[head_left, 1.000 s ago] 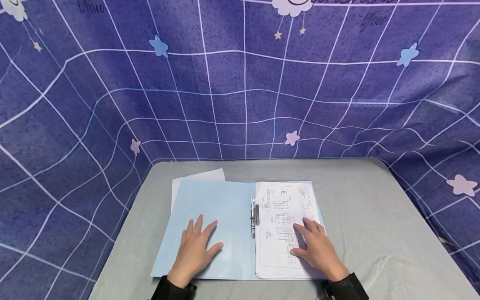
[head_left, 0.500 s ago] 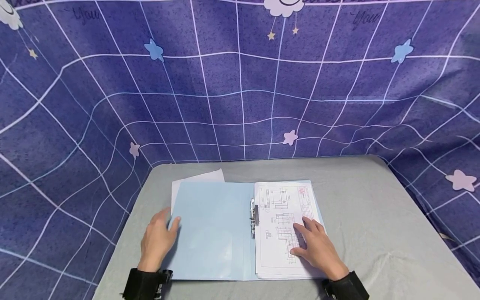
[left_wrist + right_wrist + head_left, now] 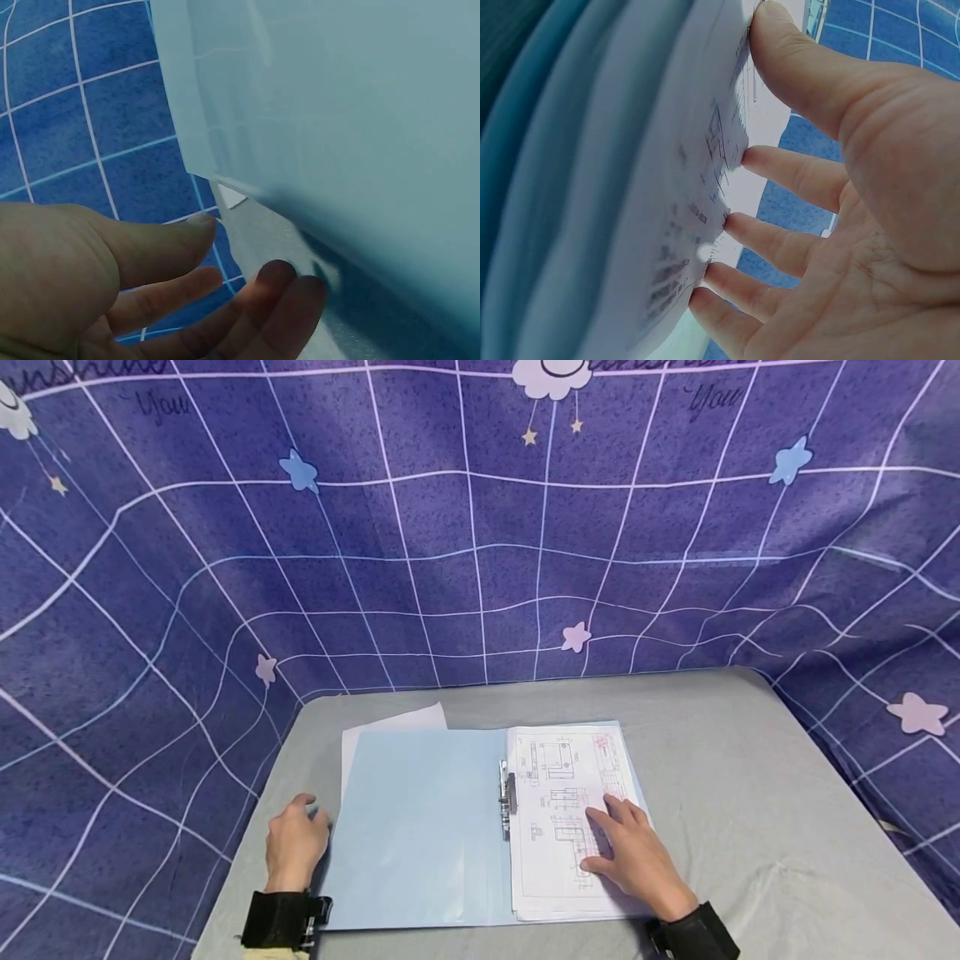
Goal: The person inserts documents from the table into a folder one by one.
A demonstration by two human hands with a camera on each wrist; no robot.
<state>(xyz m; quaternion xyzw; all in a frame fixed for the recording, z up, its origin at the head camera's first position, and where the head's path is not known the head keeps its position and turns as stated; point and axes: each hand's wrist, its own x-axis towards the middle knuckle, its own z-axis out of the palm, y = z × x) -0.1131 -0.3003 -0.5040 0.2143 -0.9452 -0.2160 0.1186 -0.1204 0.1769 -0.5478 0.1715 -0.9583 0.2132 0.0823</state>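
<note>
A light blue folder (image 3: pixel 416 835) lies spread flat, with a metal clip (image 3: pixel 506 797) along its spine. On its right side sits a stack of white sheets with technical drawings (image 3: pixel 547 885). My right hand (image 3: pixel 636 864) rests with spread fingertips on those sheets; the right wrist view shows the fingertips (image 3: pixel 739 221) touching the top page. Beside the folder's left edge is my left hand (image 3: pixel 294 845). Its thumb and fingers (image 3: pixel 289 307) are loosely bent and apart, close to the cover's edge (image 3: pixel 277 202), with nothing between them in the left wrist view.
A loose white sheet (image 3: pixel 401 719) sticks out from under the folder's upper left. Grey cloth (image 3: pixel 720 777) covers the table. A purple gridded curtain (image 3: pixel 450 527) with stars and clouds hangs behind and at both sides.
My left hand has left the blue cover and moved left, to just outside the folder's edge, its fingers now more bent. The right hand stays on the sheets. The head view has shifted slightly.
</note>
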